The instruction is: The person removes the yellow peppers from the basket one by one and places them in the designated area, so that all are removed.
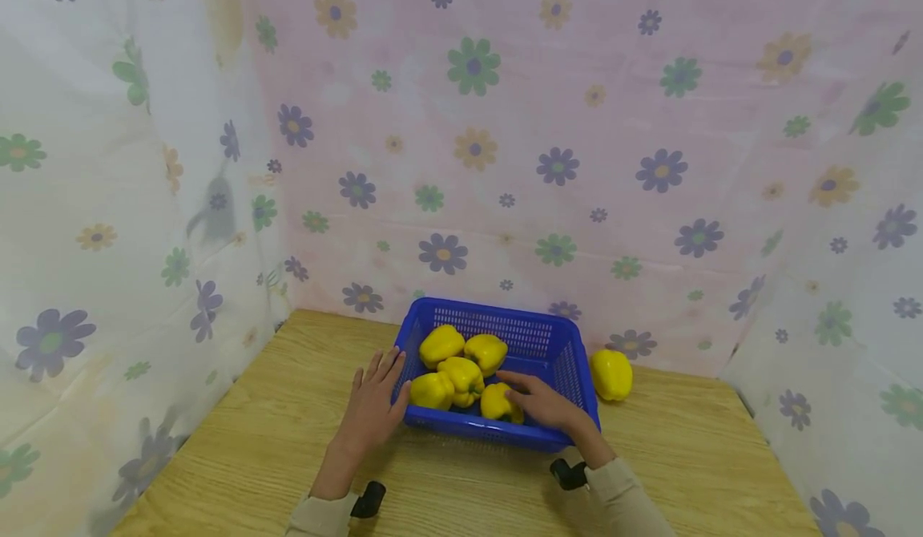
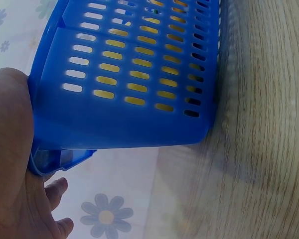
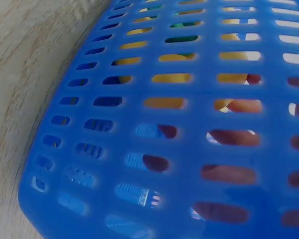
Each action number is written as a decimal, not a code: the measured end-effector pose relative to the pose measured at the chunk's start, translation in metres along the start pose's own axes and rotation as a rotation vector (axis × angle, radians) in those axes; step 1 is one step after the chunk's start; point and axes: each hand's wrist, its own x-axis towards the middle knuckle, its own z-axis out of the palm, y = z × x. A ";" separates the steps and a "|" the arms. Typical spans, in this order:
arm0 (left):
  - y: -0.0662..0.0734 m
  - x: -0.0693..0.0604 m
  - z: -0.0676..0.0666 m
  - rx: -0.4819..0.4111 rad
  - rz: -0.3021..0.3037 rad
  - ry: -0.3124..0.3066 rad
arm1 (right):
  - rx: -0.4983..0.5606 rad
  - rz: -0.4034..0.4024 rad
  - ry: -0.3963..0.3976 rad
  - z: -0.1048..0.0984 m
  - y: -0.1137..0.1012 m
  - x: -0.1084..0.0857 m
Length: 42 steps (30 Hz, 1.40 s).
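A blue plastic basket (image 1: 562, 345) with slotted walls stands on the table, several yellow bell peppers (image 1: 442, 346) grouped towards its left side. My left hand (image 1: 371, 405) rests at the basket's left front corner, fingers extended along the left rim and thumb over the corner. In the left wrist view, that hand (image 2: 10, 164) touches the rim. Reaching over the front rim, my right hand (image 1: 544, 405) has its fingers at the frontmost bell pepper (image 1: 497, 402). Through the slots in the right wrist view, parts of its fingers (image 3: 229, 174) show; their full contact is hidden.
Another yellow bell pepper (image 1: 611, 375) sits on the wooden table (image 1: 461, 489) just right of the basket. Flower-patterned cloth (image 1: 505, 160) hangs behind and on both sides. A black wrist mount (image 1: 369, 500) shows at the left cuff, another black mount (image 1: 568, 474) at the right.
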 end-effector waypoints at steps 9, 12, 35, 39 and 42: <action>0.002 -0.001 -0.002 -0.006 0.008 0.000 | -0.031 0.159 0.101 0.000 -0.005 -0.005; 0.002 -0.003 -0.002 -0.006 0.004 -0.004 | -0.069 0.234 0.147 0.002 -0.006 -0.006; 0.001 0.000 -0.004 0.007 -0.011 -0.020 | 0.086 0.202 0.007 -0.003 -0.002 -0.002; 0.002 0.001 -0.005 0.006 -0.005 -0.021 | 0.088 0.246 0.018 -0.004 -0.004 -0.003; 0.003 0.001 -0.005 0.005 -0.010 -0.025 | 0.115 0.265 -0.010 -0.006 -0.005 -0.004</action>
